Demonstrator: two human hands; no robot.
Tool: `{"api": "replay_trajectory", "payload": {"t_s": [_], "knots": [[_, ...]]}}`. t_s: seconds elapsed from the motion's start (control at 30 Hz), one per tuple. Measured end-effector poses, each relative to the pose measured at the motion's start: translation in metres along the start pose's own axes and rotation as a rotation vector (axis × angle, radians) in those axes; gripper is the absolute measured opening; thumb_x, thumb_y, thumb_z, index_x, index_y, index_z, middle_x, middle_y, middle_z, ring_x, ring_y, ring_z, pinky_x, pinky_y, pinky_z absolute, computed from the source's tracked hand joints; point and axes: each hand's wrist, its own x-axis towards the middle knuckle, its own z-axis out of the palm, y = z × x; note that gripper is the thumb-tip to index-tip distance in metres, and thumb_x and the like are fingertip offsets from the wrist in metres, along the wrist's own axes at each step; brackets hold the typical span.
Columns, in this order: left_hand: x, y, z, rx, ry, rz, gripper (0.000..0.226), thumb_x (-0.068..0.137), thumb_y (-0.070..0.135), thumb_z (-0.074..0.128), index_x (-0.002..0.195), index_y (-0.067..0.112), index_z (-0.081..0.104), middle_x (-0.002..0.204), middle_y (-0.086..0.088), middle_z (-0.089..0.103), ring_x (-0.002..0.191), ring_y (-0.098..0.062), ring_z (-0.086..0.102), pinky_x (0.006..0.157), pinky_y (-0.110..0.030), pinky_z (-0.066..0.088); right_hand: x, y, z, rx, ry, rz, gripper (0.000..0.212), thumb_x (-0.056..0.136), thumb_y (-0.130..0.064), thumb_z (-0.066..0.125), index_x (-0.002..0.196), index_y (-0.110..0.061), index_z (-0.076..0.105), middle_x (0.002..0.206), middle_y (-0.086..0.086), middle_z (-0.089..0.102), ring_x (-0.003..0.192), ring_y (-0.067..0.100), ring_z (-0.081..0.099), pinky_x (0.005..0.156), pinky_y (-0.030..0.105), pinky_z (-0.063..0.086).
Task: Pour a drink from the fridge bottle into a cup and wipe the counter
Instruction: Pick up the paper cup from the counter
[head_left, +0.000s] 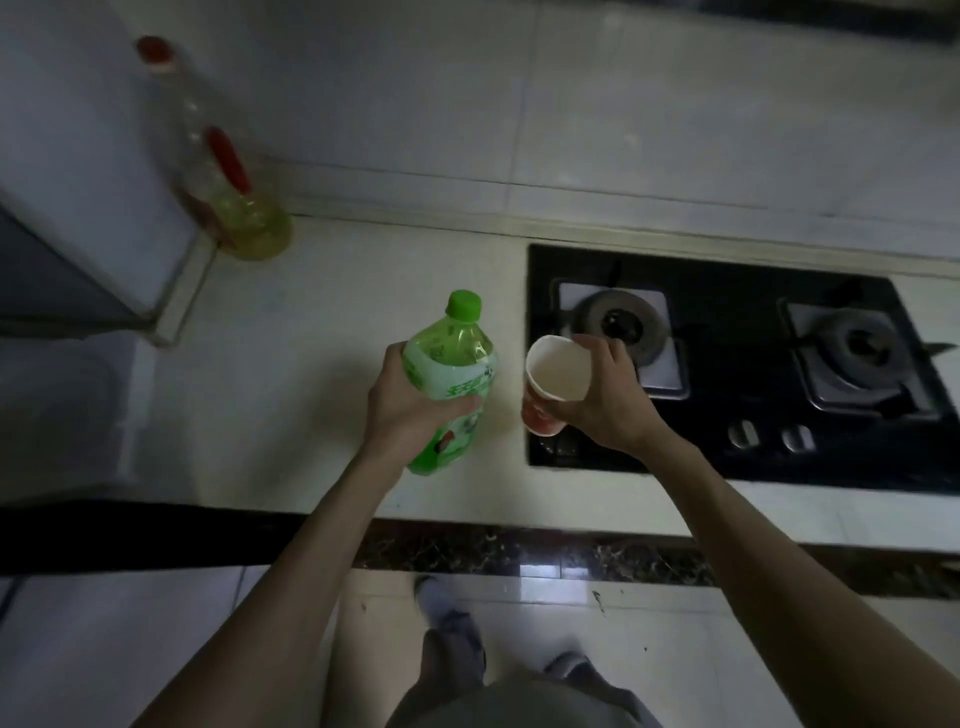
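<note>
The left hand (405, 410) gripped the capped green bottle (449, 364), the right hand (608, 405) a tilted paper cup (558, 371); standing the cup on the bench (311, 338) would free a hand for uncapping.

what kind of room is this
Most likely a home kitchen. A two-burner gas hob is set into a pale counter, an oil bottle stands by the tiled wall, and a fridge-like white cabinet sits at the left.
</note>
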Motion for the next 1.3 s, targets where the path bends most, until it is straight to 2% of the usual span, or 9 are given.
{"api": "replay_trajectory", "payload": {"t_s": [0.3,0.47,0.6,0.7,0.8,0.93,1.1,1.2,1.3], "knots": [[-0.079,0.046,0.145,0.072,-0.220,0.142,0.078,0.053,0.019,0.095,0.117,0.029,0.052,0.110,0.009,0.066,0.100,-0.013,0.065,0.084,-0.032,0.055,-0.107,0.119,-0.079,0.123,0.180,0.153,0.095,0.066,-0.040,0.085,0.142,-0.016,0.034,0.132,0.010,0.039,0.120,0.029,0.043,0.100,0.041,0.042],[-0.138,0.070,0.229,0.062,-0.306,0.219,0.076,0.056,0.018,0.095,0.118,0.029,0.051,0.105,0.016,0.063,0.096,-0.004,0.061,0.076,-0.018,0.048,-0.180,0.194,-0.135,0.250,0.297,0.264,0.094,0.068,-0.032,0.085,0.143,-0.012,0.032,0.140,0.004,0.039,0.121,0.015,0.044,0.093,0.022,0.036],[-0.181,0.089,0.295,0.061,-0.412,0.280,0.072,0.057,0.015,0.095,0.113,0.028,0.051,0.100,0.019,0.062,0.091,0.004,0.060,0.077,-0.018,0.048,-0.243,0.251,-0.178,0.282,0.405,0.379,0.091,0.068,-0.033,0.085,0.141,-0.013,0.034,0.136,0.005,0.042,0.118,0.015,0.046,0.090,0.025,0.040],[-0.209,0.099,0.343,0.063,-0.492,0.299,0.078,0.051,0.019,0.096,0.117,0.023,0.055,0.107,0.010,0.067,0.097,-0.006,0.065,0.083,-0.026,0.054,-0.290,0.285,-0.202,0.286,0.493,0.487,0.091,0.067,-0.039,0.083,0.140,-0.015,0.035,0.134,0.004,0.041,0.117,0.015,0.045,0.096,0.031,0.044],[-0.233,0.108,0.387,0.079,-0.575,0.331,0.085,0.045,0.028,0.096,0.119,0.024,0.055,0.110,0.007,0.067,0.100,-0.011,0.067,0.089,-0.036,0.057,-0.328,0.312,-0.220,0.301,0.587,0.564,0.088,0.067,-0.035,0.083,0.139,-0.013,0.037,0.130,0.001,0.040,0.120,0.019,0.044,0.098,0.035,0.045],[-0.260,0.120,0.436,0.112,-0.705,0.383,0.077,0.054,0.017,0.096,0.119,0.020,0.054,0.104,0.011,0.065,0.095,-0.006,0.064,0.077,-0.016,0.053,-0.364,0.342,-0.235,0.296,0.691,0.643,0.082,0.068,-0.027,0.084,0.137,-0.014,0.040,0.124,-0.002,0.041,0.118,0.019,0.044,0.090,0.029,0.041],[-0.273,0.126,0.495,0.134,-0.822,0.382,0.087,0.041,0.037,0.094,0.118,0.029,0.054,0.110,0.009,0.067,0.101,-0.011,0.067,0.090,-0.040,0.057,-0.387,0.378,-0.251,0.267,0.780,0.751,0.086,0.068,-0.029,0.084,0.139,-0.016,0.037,0.133,0.005,0.042,0.119,0.019,0.044,0.092,0.030,0.042],[-0.276,0.125,0.532,0.129,-0.860,0.339,0.088,0.038,0.038,0.095,0.115,0.033,0.055,0.109,0.006,0.069,0.100,-0.016,0.069,0.088,-0.046,0.058,-0.386,0.401,-0.264,0.273,0.793,0.778,0.086,0.069,-0.030,0.084,0.139,-0.017,0.036,0.134,0.004,0.042,0.121,0.021,0.044,0.099,0.038,0.045],[-0.272,0.124,0.569,0.138,-0.888,0.303,0.087,0.038,0.035,0.096,0.115,0.036,0.055,0.108,0.005,0.069,0.100,-0.018,0.069,0.086,-0.049,0.059,-0.375,0.428,-0.283,0.256,0.784,0.797,0.087,0.069,-0.030,0.083,0.140,-0.017,0.035,0.136,0.005,0.042,0.123,0.022,0.043,0.098,0.036,0.044]]}}
